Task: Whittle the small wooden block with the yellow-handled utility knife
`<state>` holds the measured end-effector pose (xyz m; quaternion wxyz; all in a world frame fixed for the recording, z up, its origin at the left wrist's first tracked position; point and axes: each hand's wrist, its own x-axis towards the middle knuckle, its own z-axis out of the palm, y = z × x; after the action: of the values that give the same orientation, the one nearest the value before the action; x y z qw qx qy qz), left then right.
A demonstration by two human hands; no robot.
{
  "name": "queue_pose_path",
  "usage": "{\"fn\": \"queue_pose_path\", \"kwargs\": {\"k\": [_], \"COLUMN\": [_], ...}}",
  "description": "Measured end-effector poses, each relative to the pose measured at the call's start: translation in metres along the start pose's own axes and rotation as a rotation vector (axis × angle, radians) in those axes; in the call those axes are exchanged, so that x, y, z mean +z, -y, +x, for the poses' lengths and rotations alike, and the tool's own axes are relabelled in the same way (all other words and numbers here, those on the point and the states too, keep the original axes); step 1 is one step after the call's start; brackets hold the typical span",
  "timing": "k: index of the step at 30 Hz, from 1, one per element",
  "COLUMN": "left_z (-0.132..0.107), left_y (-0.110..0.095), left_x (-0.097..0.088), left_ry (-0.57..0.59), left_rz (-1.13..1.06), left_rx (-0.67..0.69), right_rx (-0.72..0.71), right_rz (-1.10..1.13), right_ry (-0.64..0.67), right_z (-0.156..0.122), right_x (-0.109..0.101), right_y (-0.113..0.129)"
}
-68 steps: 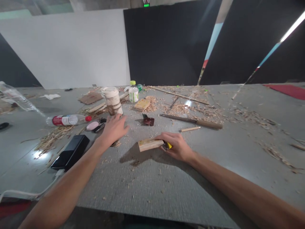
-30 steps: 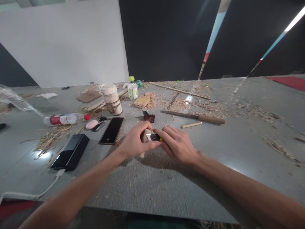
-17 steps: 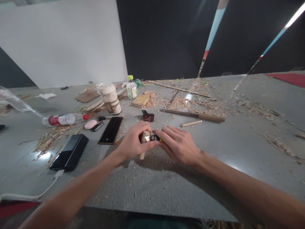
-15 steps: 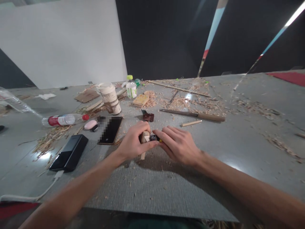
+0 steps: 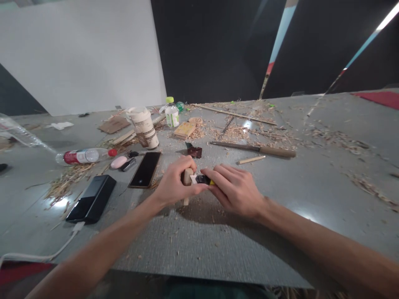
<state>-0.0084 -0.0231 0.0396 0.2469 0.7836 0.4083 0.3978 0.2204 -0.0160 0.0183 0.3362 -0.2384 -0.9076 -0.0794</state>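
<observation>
In the middle of the head view, my left hand (image 5: 176, 180) is closed around a small piece of wood (image 5: 187, 176), whose lower end shows below the fingers. My right hand (image 5: 235, 187) grips a utility knife (image 5: 204, 179) with a black and yellow handle. The knife's short blade lies against the right side of the wood. My left thumb reaches across to the knife, close to my right fingers. Just beyond my hands lies a dark brown scrap (image 5: 194, 151). A thin wooden stick (image 5: 251, 160) and a file with a wooden handle (image 5: 276, 152) lie farther right.
On the left are a phone (image 5: 145, 170), a black power bank (image 5: 92, 199) with a white cable, a lying bottle (image 5: 84, 156) and a paper cup (image 5: 145, 131). Behind stand a green-capped bottle (image 5: 171, 114) and a yellow block (image 5: 185, 130). Wood shavings (image 5: 243, 135) litter the table.
The knife and the piece of wood have turned slightly between my fingers, with more of the knife's black front showing. Both hands keep their hold in nearly the same place.
</observation>
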Motion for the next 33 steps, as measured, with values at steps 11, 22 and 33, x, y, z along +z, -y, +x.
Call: {"fn": "queue_pose_path", "kwargs": {"k": [11, 22, 33], "left_z": [0.001, 0.000, -0.003], "left_y": [0.004, 0.004, 0.000], "left_x": [0.000, 0.001, 0.006], "left_ry": [0.024, -0.056, -0.193], "left_rz": [0.025, 0.021, 0.102], "left_rx": [0.074, 0.018, 0.025], "right_rx": [-0.007, 0.074, 0.181], "right_rz": [-0.126, -0.283, -0.254], "right_ry": [-0.013, -0.026, -0.082], "right_z": [0.000, -0.002, 0.004], "right_x": [0.002, 0.004, -0.001], "right_y": [0.004, 0.015, 0.013]}}
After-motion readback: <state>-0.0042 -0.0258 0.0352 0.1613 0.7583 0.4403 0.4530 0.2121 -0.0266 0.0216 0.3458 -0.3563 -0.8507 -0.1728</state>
